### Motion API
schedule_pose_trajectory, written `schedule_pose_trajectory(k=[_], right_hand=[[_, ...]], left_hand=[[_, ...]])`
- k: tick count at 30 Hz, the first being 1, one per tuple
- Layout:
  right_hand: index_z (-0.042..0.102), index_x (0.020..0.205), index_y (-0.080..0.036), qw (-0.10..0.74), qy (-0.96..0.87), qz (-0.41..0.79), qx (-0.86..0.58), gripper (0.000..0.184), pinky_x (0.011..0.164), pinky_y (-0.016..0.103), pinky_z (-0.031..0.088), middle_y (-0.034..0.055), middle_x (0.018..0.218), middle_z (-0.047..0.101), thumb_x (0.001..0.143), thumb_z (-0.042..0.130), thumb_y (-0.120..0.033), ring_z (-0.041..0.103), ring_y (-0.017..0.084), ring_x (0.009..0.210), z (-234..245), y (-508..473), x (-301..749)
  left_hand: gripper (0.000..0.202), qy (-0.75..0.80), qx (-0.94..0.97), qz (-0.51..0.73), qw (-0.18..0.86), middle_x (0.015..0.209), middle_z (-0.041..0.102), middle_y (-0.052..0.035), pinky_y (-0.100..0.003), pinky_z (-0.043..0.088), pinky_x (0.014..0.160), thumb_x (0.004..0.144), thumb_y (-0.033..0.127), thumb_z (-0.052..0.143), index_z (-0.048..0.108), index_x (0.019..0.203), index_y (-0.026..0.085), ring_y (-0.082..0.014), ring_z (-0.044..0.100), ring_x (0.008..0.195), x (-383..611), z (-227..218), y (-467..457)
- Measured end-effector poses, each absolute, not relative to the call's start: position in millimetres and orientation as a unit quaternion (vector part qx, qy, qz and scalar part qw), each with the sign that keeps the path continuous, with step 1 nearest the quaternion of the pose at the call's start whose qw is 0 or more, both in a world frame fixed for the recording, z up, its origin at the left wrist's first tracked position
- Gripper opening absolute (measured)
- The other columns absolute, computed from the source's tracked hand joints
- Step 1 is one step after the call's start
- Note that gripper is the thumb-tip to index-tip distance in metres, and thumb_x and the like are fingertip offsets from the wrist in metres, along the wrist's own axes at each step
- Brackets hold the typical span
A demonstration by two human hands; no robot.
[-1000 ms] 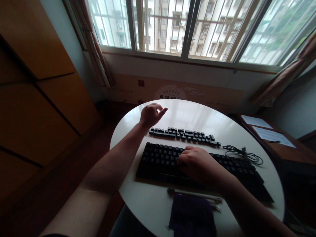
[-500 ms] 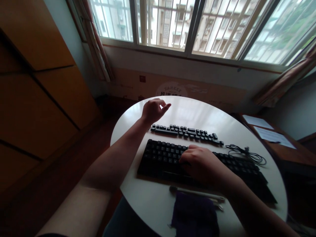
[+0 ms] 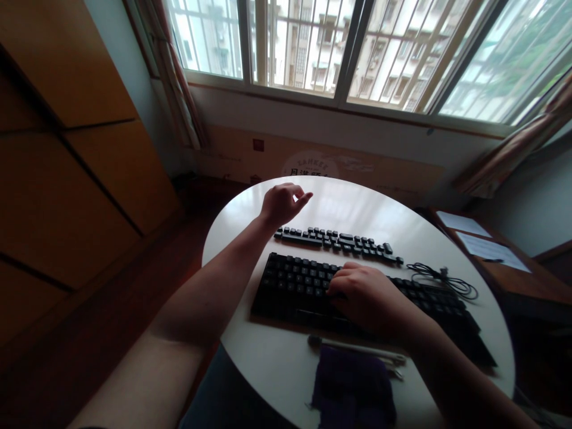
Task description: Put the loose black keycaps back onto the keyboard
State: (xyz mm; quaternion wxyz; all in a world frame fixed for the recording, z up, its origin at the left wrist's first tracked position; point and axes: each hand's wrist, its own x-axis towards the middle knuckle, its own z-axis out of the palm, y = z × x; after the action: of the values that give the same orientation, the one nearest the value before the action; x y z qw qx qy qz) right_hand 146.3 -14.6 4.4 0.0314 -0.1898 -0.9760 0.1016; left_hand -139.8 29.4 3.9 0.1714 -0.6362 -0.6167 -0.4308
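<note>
A black keyboard (image 3: pixel 295 286) lies across the round white table (image 3: pixel 357 208). Behind it sits a row of loose black keycaps (image 3: pixel 339 241). My left hand (image 3: pixel 280 204) hovers just above the left end of that row. Its fingers are curled and thumb and forefinger are pinched towards the right; what they hold is too small to see. My right hand (image 3: pixel 369 298) rests on the middle of the keyboard with its fingers bent down onto the keys, and the fingertips are hidden.
A thin pale tool (image 3: pixel 357 348) and a dark purple cloth (image 3: pixel 353 387) lie at the table's near edge. A coiled black cable (image 3: pixel 442 280) sits at the right. Wooden cabinets (image 3: pixel 67 167) stand left, a side table with papers (image 3: pixel 482 241) right, and a window behind.
Almost nothing: both hands keep their places, and the view has shifted slightly.
</note>
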Motion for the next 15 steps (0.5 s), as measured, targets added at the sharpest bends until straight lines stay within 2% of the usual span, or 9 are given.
schedule_pose_trajectory(k=[6,10,15], right_hand=[[0.078,0.086,-0.021,0.033,-0.974,0.107,-0.199,0.012,0.082,0.024,0.041,0.0015,0.091,0.071,0.085,0.067,-0.015,0.059,0.014,0.094,4.1,-14.6,145.3],[0.078,0.087,-0.022,0.029,-0.967,0.128,-0.219,0.012,0.084,0.024,0.042,0.0010,0.094,0.071,0.082,0.070,-0.015,0.060,0.014,0.096,5.4,-13.1,145.0],[0.075,0.113,-0.026,0.067,-0.957,0.182,-0.214,0.031,0.089,0.025,0.046,0.0017,0.106,0.071,0.083,0.071,-0.019,0.063,0.013,0.100,5.6,-5.8,151.4]], left_hand=[[0.035,-0.627,-0.631,-0.424,0.171,0.072,0.071,-0.0052,-0.032,0.043,0.065,0.094,0.043,0.060,0.073,0.072,0.018,-0.0187,0.061,0.063,-140.0,5.1,28.4],[0.033,-0.629,-0.629,-0.426,0.169,0.072,0.071,-0.0048,-0.032,0.042,0.065,0.093,0.040,0.060,0.072,0.072,0.018,-0.0183,0.060,0.062,-140.9,5.2,28.4],[0.035,-0.626,-0.628,-0.431,0.169,0.071,0.070,-0.0047,-0.033,0.042,0.064,0.093,0.043,0.058,0.071,0.072,0.018,-0.0192,0.061,0.063,-143.1,4.6,29.2]])
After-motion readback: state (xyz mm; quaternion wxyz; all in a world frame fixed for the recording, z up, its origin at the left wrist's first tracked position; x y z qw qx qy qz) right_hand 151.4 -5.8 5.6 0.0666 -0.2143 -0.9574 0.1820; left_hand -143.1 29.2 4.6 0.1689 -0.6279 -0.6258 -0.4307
